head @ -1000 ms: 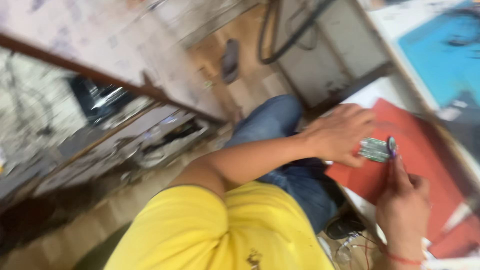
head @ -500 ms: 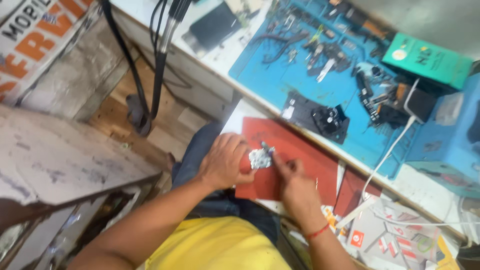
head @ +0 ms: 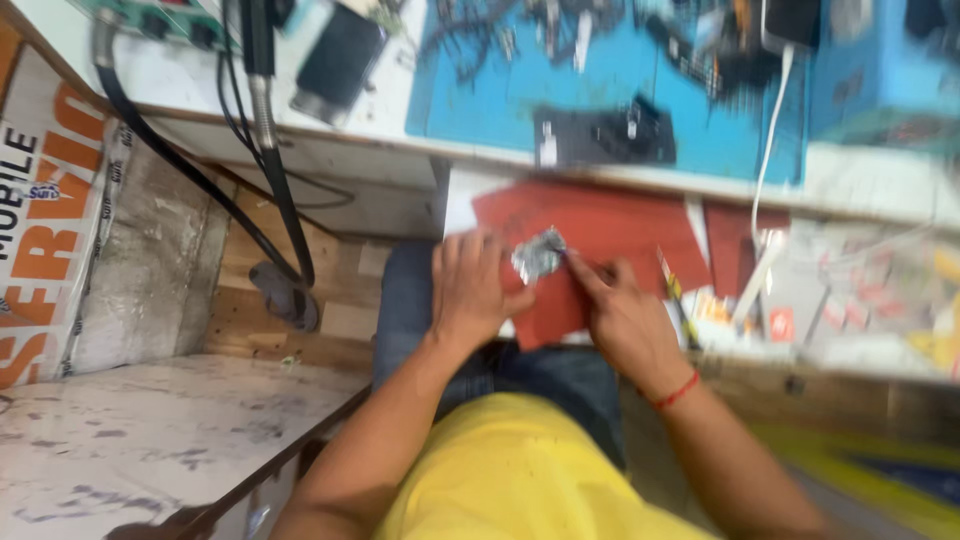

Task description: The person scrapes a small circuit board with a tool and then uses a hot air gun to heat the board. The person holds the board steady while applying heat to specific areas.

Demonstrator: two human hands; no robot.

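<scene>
**Small silvery part being held between two hands over a red mat**

Item: small silvery metallic part, crumpled-looking, blurred; its exact kind is not showing. It is sitting above the red mat at the near edge of the workbench, just over the person's lap.

Left hand: lying palm-down on the mat's left edge, fingers loosely curled, thumb and fingertips pinching the part from the left.

Right hand: fingers pressing together, forefinger pointing at and touching the part's right side; whether it is gripping a fine tool is not discernible. A red thread band is circling the wrist.

Surroundings: a blue work mat is lying farther back on the bench, carrying a dark device and scattered small tools, all blurred. A white cable is trailing down towards the red mat. Black hoses are hanging off the bench's left end. A yellow shirt and blue jeans are filling the lower middle.
</scene>
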